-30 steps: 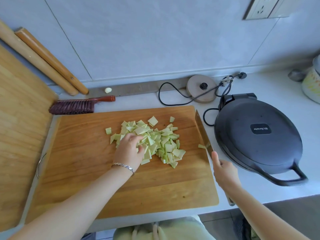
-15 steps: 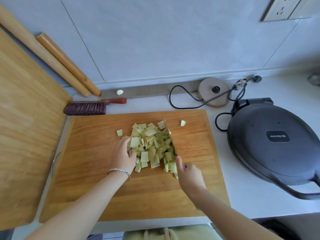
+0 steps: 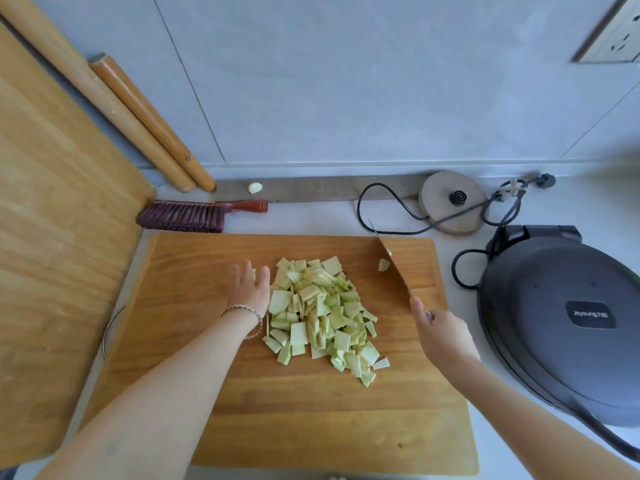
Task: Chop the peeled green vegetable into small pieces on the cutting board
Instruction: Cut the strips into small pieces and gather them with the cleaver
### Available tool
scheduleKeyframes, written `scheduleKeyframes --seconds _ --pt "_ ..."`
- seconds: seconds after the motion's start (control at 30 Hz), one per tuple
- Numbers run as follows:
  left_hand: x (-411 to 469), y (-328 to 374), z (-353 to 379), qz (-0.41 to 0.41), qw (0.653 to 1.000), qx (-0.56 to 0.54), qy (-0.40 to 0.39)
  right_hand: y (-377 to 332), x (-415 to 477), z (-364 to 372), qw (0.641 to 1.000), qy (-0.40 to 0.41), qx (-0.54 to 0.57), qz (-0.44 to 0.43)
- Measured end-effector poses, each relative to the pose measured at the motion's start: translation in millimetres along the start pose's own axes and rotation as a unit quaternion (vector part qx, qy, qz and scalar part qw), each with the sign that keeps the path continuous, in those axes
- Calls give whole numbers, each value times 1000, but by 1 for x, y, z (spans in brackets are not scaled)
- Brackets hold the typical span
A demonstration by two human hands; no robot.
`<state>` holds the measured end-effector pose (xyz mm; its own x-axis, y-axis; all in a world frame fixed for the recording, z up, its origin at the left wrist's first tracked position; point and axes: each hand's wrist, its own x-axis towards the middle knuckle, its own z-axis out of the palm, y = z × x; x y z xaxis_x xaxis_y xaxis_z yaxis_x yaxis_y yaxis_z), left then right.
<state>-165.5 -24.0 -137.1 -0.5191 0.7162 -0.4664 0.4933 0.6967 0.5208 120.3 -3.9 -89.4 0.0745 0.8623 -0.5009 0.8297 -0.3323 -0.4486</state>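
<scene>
A heap of pale green vegetable pieces (image 3: pixel 322 313) lies in the middle of the wooden cutting board (image 3: pixel 311 403). My left hand (image 3: pixel 247 289), fingers straight, stands on edge against the heap's left side. My right hand (image 3: pixel 440 332) grips the handle of a cleaver (image 3: pixel 394 263) to the right of the heap. The blade is tilted and mirrors the board's wood. One stray green piece (image 3: pixel 383 265) lies by the blade, apart from the heap.
A second wooden board (image 3: pixel 52 237) and two rolling pins (image 3: pixel 138 119) lean at the left. A red brush (image 3: pixel 194 214) lies behind the board. A kettle base (image 3: pixel 450 202) with cord and a dark electric griddle (image 3: pixel 568 317) stand to the right.
The cleaver has swung from the heap's right side out to the right. My left hand has opened flat against the heap's left side. The heap is longer and narrower.
</scene>
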Motion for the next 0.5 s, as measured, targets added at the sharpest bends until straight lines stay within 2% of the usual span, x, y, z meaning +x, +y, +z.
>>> scheduleKeyframes --seconds 0.13,0.23,0.33,0.4,0.5 --pt "1 11 11 56 997 -38 -31 -9 -2 10 997 -52 -47 -33" --pt "-5 20 15 108 990 -42 -84 -15 -7 20 987 -104 -91 -78" --pt "-10 24 8 112 986 -24 -123 -18 -9 17 984 -117 -94 -100" --pt "-11 24 1 142 986 10 -89 -19 -9 8 984 -114 -84 -109" --pt "-17 28 -11 202 979 8 13 -20 -11 -10 985 -120 -43 -119"
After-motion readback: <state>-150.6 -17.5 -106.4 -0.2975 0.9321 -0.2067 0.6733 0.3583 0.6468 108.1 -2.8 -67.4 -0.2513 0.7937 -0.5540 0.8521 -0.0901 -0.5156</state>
